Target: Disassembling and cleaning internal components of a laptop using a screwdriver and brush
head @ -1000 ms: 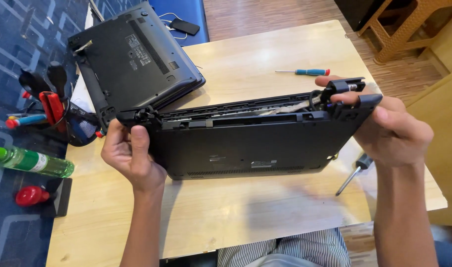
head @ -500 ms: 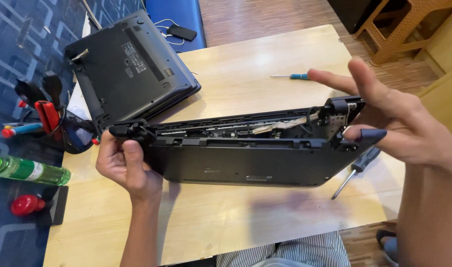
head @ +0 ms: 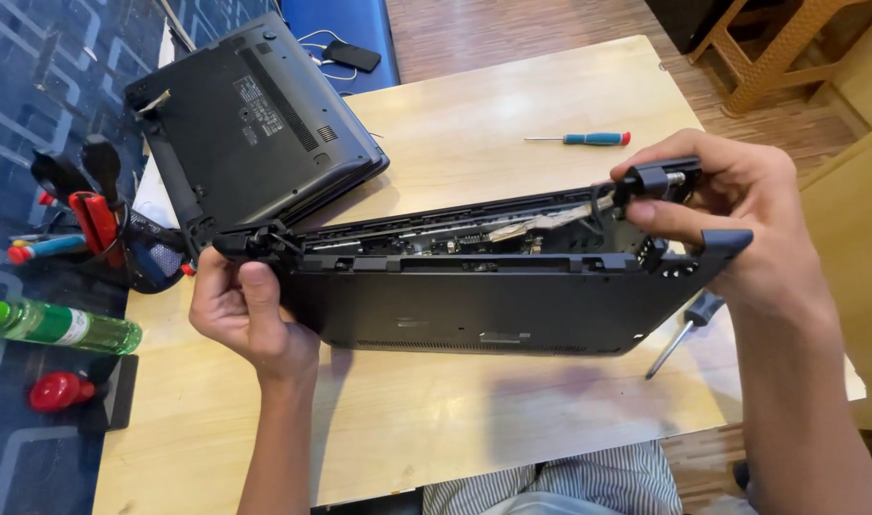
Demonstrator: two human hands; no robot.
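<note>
Black laptop (head: 474, 296) held on edge above the wooden table (head: 512, 105), long axis running left to right across the body, underside facing the camera and the open seam along the top edge showing boards and a strip of foil inside. Left hand (head: 250, 319) closed around the left hinge corner, thumb pressed up the near face, fingers wrapped behind. Right hand (head: 741, 224) at the opposite end, curled over the right corner, thumb and forefinger pinching the hinge bracket (head: 655, 179) that sticks up clear of the casing; remaining fingers hidden behind the shell, so grip there only partly visible. Bracket lying directly under the right fingertips and far from the left hand, the full length of the machine between the two. Second laptop (head: 255, 124), lid shut and bottom up, resting on the table's far left corner, just behind the held one and apart from it. Blue-handled screwdriver (head: 584, 139) lying farther back on the table, beyond the right hand. Another screwdriver (head: 679, 334) below the right wrist, partly covered by the casing. Green bottle (head: 54, 324) and red tools (head: 92, 219) off to the left on the patterned floor.
</note>
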